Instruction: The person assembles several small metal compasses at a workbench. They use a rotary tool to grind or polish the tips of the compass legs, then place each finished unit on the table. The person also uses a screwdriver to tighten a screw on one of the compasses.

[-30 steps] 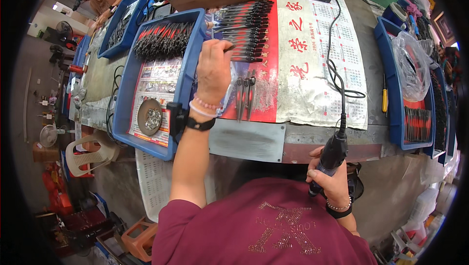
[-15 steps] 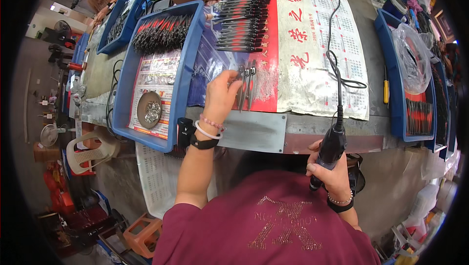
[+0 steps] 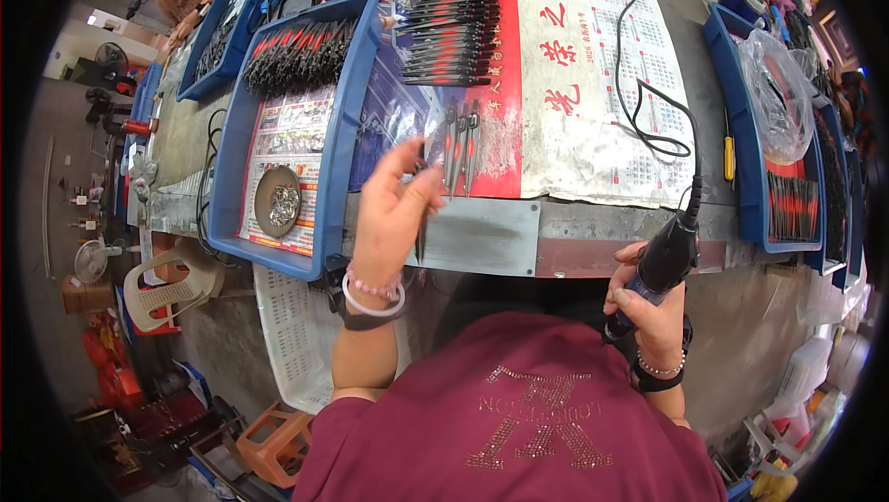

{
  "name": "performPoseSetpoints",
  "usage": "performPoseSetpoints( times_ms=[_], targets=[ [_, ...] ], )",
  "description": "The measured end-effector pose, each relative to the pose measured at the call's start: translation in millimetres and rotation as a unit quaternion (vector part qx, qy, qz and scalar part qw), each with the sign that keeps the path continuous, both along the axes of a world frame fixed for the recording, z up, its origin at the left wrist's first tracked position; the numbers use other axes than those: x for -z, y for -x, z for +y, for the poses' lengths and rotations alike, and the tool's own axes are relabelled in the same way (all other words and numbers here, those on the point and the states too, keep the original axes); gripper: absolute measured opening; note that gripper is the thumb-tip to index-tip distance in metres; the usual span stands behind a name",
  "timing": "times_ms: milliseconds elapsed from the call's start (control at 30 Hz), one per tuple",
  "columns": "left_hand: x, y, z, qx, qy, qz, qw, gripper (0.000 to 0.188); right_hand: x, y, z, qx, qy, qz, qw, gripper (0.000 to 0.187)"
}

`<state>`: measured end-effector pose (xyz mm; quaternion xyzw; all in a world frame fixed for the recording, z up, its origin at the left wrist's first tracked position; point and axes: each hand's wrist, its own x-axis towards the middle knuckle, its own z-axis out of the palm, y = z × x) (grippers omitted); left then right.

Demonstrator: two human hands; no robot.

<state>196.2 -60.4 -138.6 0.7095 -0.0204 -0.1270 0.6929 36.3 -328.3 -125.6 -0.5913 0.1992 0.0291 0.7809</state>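
Just brought one piece (image 3: 421, 241), pinched in left hand (image 3: 391, 210), toward bench edge (image 3: 579, 257), singling it out from three others (image 3: 459, 152), gripping power tool (image 3: 669, 254) in right hand (image 3: 661, 321).

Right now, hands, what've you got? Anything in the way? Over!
Left hand: pinching slender dark piece. Right hand: gripping black corded power tool. Three red-and-black pieces right of left hand. Cord looped over white sheet, clear of left hand.
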Motion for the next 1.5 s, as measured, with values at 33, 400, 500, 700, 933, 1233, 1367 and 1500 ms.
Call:
performPoseSetpoints(
  times_ms=[33, 400, 500, 700, 933, 1233, 1367, 1500],
  targets=[
    [1, 6, 2, 0.025, -0.009, 0.046, 0.999, 0.030, 1, -1, -1, -0.003, 0.006, -0.002, 1.000, 0.043],
    [37, 3, 10, 0.112, -0.152, 0.060, 0.980, 0.021, 3, 3, 11, -0.056, 0.010, 0.019, 0.998, 0.043],
    [40, -6, 7, 0.112, -0.151, 0.066, 0.980, 0.021, 3, 3, 10, -0.059, 0.025, 0.021, 0.998, 0.047],
    [38, -14, 1, 0.099, -0.118, 0.086, 0.984, 0.021, 3, 4, 8, -0.059, 0.026, 0.026, 0.998, 0.047],
    [32, 0, -2, 0.126, -0.076, 0.106, 0.983, 0.021, 3, 5, 7, -0.064, 0.025, 0.021, 0.997, 0.047],
    [41, -7, -10, 0.089, -0.058, 0.099, 0.989, 0.022, 0, 5, 8, -0.069, 0.022, 0.030, 0.997, 0.047],
    [42, -7, -11, 0.070, -0.052, 0.078, 0.993, 0.022, 2, 7, 8, -0.043, 0.004, 0.013, 0.999, 0.040],
    [36, -5, -12, 0.047, -0.025, 0.061, 0.997, 0.023, 3, 8, 8, -0.044, 0.007, 0.010, 0.999, 0.040]
  ],
)
